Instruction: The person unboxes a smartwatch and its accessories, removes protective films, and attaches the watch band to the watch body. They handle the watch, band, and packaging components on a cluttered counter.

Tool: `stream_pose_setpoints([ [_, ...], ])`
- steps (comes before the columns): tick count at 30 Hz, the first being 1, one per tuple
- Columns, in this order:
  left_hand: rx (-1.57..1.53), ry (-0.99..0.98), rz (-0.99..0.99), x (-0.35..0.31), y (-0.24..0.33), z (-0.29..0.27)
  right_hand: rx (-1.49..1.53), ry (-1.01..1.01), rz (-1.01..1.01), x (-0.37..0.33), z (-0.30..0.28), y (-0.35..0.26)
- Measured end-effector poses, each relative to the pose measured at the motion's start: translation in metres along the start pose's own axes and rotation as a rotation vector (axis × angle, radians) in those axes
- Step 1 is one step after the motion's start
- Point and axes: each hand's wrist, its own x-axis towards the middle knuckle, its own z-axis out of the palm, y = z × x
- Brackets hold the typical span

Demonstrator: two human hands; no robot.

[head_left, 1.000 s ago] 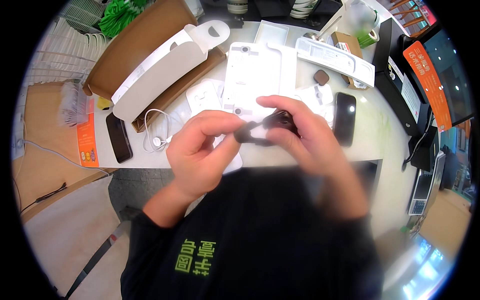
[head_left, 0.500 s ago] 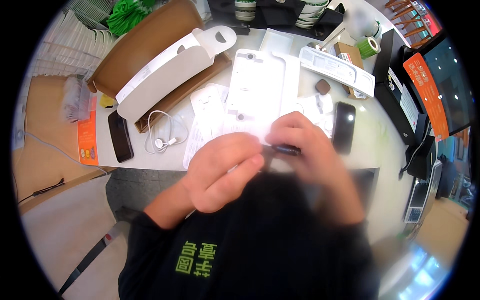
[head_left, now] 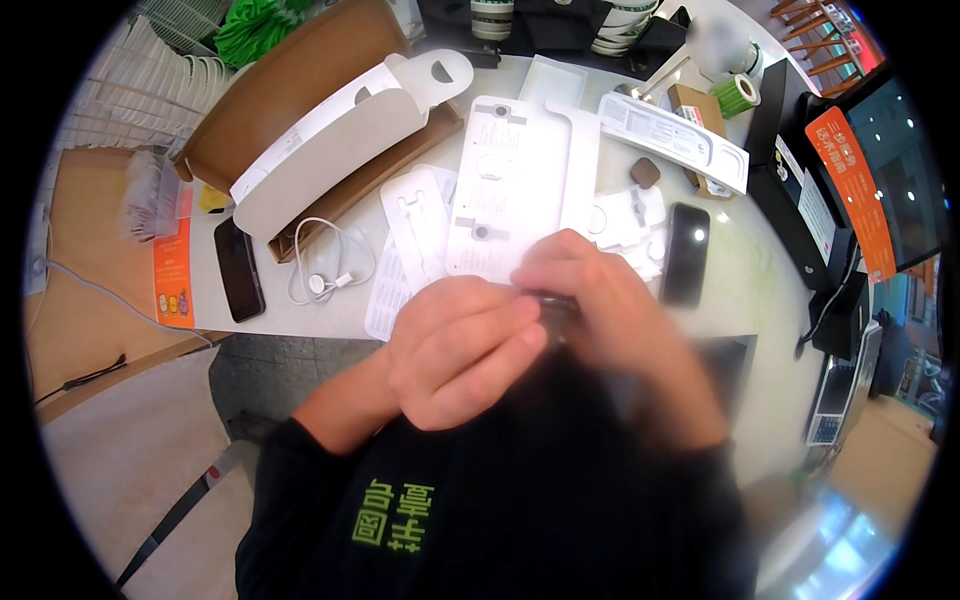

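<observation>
Close in front of my body, my left hand and my right hand come together at the fingertips. Between them shows a small dark glossy object, mostly covered by my fingers, so its kind cannot be told. The left fingers are closed in a pinch at its left end; the right fingers curl over it from above. Just beyond my hands lies a white printed card with watch drawings and a cut-out. Left of it is a white slotted paper insert. A white charging cable with a round puck lies farther left.
Dark phones lie at the left and right. A long white box rests in an open brown carton. Farther right are a white tray, a small brown square and a dark monitor.
My hands have drawn closer together, the left shifting slightly right and the right slightly left. Less of the dark object shows between them.
</observation>
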Motion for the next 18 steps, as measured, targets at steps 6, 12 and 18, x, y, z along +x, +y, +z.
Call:
stream_pose_setpoints([
  [6, 0.008, -0.006, 0.018, -0.004, -0.002, 0.002, -0.039, 0.004, -0.016, 0.0, 0.001, 0.001],
  [12, 0.001, -0.045, 0.013, -0.005, 0.001, -0.002, -0.136, 0.056, -0.043, 0.003, -0.003, -0.001],
  [18, -0.249, -0.033, -0.347, -0.012, 0.004, 0.0, -0.183, 0.147, -0.042, 0.002, 0.001, 0.006],
])
